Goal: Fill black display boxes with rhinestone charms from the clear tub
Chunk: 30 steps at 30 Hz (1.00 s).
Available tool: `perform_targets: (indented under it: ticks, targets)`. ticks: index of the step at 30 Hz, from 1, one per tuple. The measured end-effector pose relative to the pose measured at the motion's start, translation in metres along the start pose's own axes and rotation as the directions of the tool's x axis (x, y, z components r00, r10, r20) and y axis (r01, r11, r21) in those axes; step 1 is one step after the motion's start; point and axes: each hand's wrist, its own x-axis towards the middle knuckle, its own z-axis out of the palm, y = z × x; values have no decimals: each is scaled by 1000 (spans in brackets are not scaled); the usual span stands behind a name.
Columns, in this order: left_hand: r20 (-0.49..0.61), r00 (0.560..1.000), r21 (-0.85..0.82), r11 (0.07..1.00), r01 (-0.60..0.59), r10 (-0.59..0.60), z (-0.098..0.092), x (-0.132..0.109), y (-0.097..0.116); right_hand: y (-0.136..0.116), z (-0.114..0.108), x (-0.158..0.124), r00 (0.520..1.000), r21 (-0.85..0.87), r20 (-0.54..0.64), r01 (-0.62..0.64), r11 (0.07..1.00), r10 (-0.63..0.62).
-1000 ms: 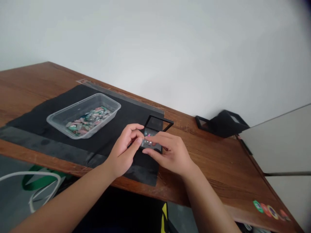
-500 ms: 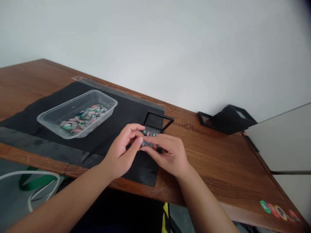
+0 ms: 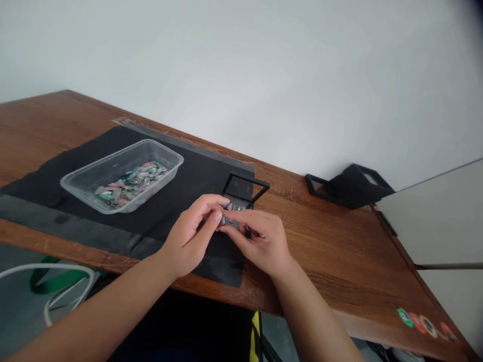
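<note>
Small black display case (image 3: 241,198) sits open on the black cloth mat (image 3: 181,176), lid tilted up at the back, a row of tiny coloured stones just showing in its base. Both hands are right over it. The left hand (image 3: 192,234) has thumb and forefinger pinched nearly closed at the case's near edge; something very small may be between them, but it is too tiny to tell. The right hand (image 3: 260,239) curls loosely, fingertips resting on the base, covering most of it. Judging by that, steadying the base with the right while the left works with light fingertip pressure looks the sound way, keeping the lid untouched. Further left, well apart, a clear plastic tub (image 3: 123,173) holds loose green and pink stones. All on the wooden table (image 3: 339,251).
</note>
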Motion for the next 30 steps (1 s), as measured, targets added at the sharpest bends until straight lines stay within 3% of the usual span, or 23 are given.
perform_targets:
  ticks: [7,12,15,18,22,27,30]
  targets:
    - [71,996,-178,983,-39,52,-3,1,7,-3,-6,1,995,-47,101,5,999,0]
    - [95,995,-177,984,-18,35,-2,1,5,-3,-7,0,990,-60,133,-31,998,39]
    - [19,999,-204,978,33,-30,-2,5,5,-1,-8,-1,992,-7,113,-60,998,60]
    - [-152,984,-238,969,59,-97,-5,10,6,4,-13,-1,987,92,69,-149,985,143]
    - [-297,948,-227,973,48,-116,-9,14,5,13,-25,0,928,133,90,-372,919,362]
    - [-252,958,-159,983,95,-134,-8,13,6,19,-31,0,809,24,238,-559,829,538]
    - [-230,960,-132,982,133,-161,-6,13,6,21,-28,-1,789,-54,245,-570,820,564]
